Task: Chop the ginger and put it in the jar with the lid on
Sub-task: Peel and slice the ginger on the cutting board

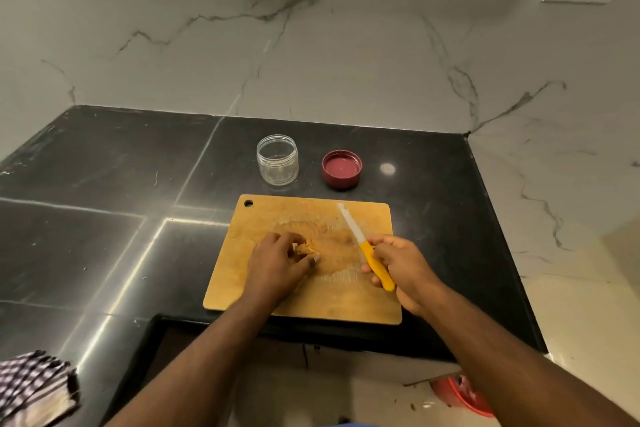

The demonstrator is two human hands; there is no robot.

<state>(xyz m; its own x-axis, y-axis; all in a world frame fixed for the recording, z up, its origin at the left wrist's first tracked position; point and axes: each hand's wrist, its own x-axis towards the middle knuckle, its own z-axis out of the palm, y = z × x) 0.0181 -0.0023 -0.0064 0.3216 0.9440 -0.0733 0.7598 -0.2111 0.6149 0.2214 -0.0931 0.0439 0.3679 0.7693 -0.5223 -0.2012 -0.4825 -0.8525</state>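
**Ginger on the board, jar waiting empty**

Ginger (305, 247) sits pinned under my left hand (281, 260), fingers curled around the knob near the middle of the wooden cutting board (273, 295). My right hand (403, 269) is clenched on the yellow-handled knife (367, 248), blade raised and angled away over the board. I see no cut pieces, so I judge the chopping barely begun, if at all. Behind the board, on the black countertop (104, 166), the clear plastic jar (277, 159) stands open and empty; its red lid (341, 169) lies upturned just beside it. Still to do: chopping, filling, capping.
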